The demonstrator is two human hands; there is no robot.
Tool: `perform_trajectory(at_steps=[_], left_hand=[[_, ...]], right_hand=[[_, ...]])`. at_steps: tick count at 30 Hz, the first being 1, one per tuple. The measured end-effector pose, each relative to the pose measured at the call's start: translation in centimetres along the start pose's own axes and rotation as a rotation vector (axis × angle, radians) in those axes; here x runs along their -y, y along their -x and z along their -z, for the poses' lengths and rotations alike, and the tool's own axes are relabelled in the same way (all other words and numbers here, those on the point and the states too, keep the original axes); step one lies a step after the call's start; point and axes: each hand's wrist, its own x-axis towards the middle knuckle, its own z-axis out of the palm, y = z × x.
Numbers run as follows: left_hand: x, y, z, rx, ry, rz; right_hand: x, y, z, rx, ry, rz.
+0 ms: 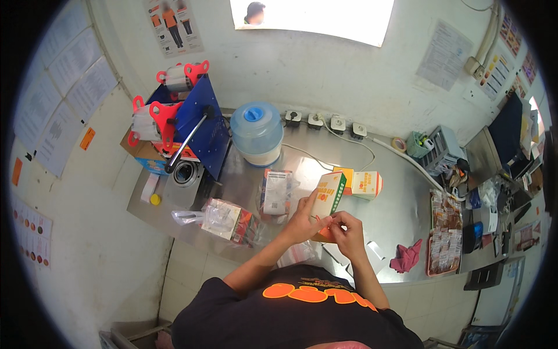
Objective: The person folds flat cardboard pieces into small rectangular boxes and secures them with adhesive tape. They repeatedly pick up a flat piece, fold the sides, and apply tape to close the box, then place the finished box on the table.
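Note:
My left hand [301,224] is closed around a bundle of white, orange and green printed cardboard pieces [327,195], tilted up over the steel table. Close against its lower end, my right hand [350,235] has its fingers pinched together. A thin red strand shows near the fingertips, but what the right hand grips is too small to make out. Just behind the held bundle stands a similar stack of printed card [365,185] in the same colours. Flat white pieces [376,256] lie on the table beside my right wrist.
Wrapped packets [275,195] and a plastic-bagged box [224,221] lie to the left. Behind them stand a blue water jug [256,131] and a blue lever machine [203,125]. A red cloth [406,256] and a tray of small sachets [445,253] lie to the right.

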Motion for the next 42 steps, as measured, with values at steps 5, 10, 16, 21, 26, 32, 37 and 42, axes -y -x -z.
perform_trajectory(at_steps=[5,10,16,21,26,32,37,42], left_hand=[[0.0,-0.2,0.2,0.087,0.071,-0.041],[0.2,0.0,0.6,0.026,0.226,0.010],[-0.4,-0.8,0.9,-0.056,0.944,0.196],[-3.7,-0.4,0.1,-0.352,-0.180,-0.208],[-6.7,0.2,1.0,0.145,0.026,-0.206],[-5.2,0.4,0.3,0.141,0.198,-0.074],[-4.6,-0.6,-1.1,-0.233,0.437,-0.055],[-6.2,-0.4,-0.1,-0.133,0.535,-0.081]], right_hand=[[0.6,-0.4,1.3,0.119,-0.517,-0.303],[1.3,-0.5,3.0,0.152,-0.495,-0.353],[-1.6,-0.2,2.5,-0.075,-0.428,-0.169],[0.3,-0.4,0.6,-0.331,-0.517,-0.179],[0.3,-0.4,0.9,-0.237,-0.525,-0.073],[0.3,-1.0,0.4,-0.464,-0.053,0.118],[2.0,-0.5,-1.1,-0.292,0.324,0.275],[1.7,-0.4,-2.3,-0.331,0.326,0.312]])
